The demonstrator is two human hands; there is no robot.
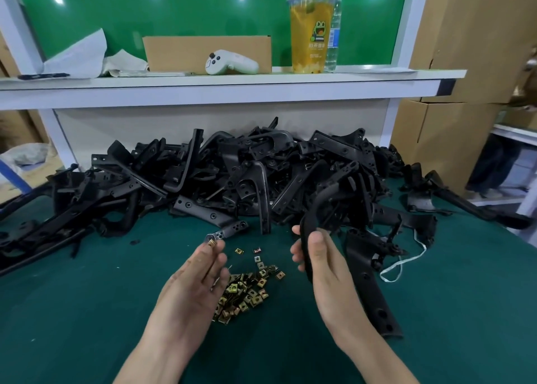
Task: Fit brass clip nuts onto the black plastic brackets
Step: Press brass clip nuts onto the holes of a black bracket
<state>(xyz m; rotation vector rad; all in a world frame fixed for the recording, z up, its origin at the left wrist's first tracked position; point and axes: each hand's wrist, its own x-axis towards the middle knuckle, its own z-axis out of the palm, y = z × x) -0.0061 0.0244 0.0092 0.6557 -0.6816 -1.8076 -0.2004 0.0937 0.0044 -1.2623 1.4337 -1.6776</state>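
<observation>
On mat point(87, 311), squarish brass clip nuts point(247, 292)

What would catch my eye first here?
A big heap of black brackets sprawls across the back of the green table. In front, brass clip nuts lie between the hands: the left hand pinches one nut, the right hand grips a curved bracket. A yellow drink stands on the shelf above.

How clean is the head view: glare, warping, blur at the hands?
Head view: lamp reflections glare on the green board; the wide lens bows the shelf; left hand pinching a clip nut and right hand gripping a bracket look sharp.
</observation>
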